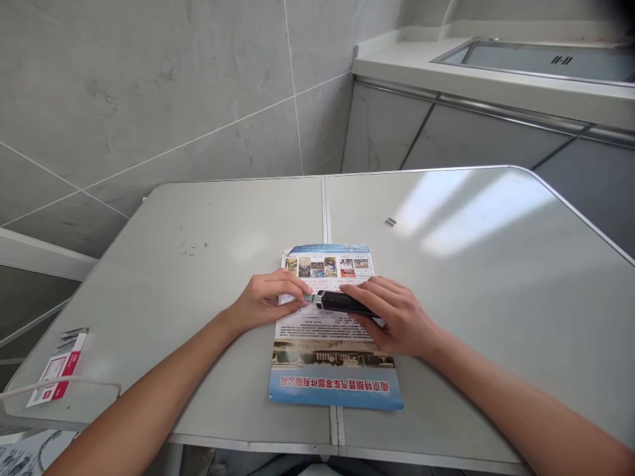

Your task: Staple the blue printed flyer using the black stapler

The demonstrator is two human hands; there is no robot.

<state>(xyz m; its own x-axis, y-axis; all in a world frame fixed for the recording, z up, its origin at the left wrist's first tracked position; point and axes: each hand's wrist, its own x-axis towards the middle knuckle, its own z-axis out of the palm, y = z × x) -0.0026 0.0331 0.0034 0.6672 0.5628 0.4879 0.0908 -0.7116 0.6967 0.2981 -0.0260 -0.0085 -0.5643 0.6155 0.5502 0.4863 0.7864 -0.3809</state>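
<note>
Bearing upside-down red "南京": booklet (325,330)

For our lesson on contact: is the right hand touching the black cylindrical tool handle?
Touching: the head view shows the right hand curled over the black handle.

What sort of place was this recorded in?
Probably a kitchen or utility room: there's what looks like a sink set into a counter, with cabinets below and a tiled wall alongside.

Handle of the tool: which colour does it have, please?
The handle is black, as the head view shows.
</note>
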